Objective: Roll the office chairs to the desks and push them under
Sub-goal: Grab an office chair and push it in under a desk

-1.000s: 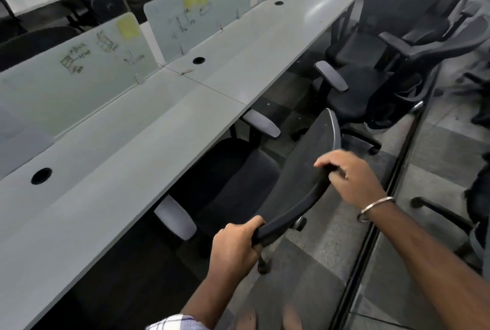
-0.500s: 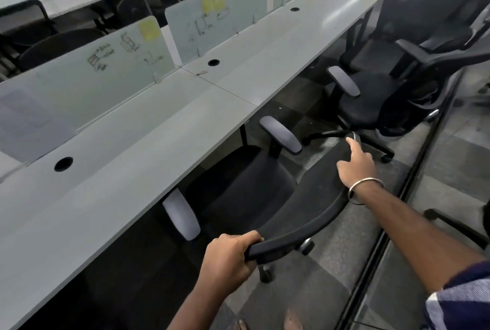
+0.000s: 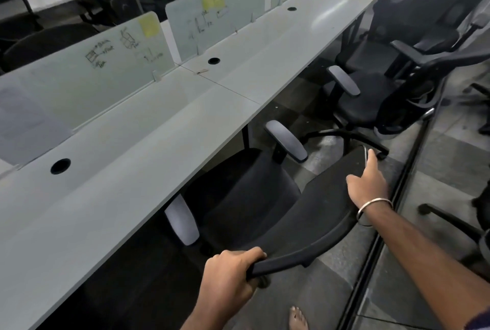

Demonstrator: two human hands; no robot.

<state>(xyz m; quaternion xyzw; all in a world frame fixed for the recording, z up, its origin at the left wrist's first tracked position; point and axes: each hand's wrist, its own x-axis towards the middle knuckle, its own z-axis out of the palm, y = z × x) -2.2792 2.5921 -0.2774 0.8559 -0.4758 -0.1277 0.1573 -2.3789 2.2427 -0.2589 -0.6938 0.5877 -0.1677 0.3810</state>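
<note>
A black mesh office chair stands at the long white desk, its seat partly under the desk edge and both grey armrests just outside it. My left hand grips the near end of the backrest's top rim. At the far end of that rim is my right hand, thumb on the mesh, index finger stretched along the edge and the other fingers hidden behind the rim.
Two more black chairs stand out from the desk further along the aisle. A dark floor rail with a glass wall runs close on the right. Frosted dividers line the desk's back. My bare foot is below the chair.
The chair has rolled toward the desk and its backrest has swung round to face it. My right hand slid along the rim to the far end; the left kept its grip.
</note>
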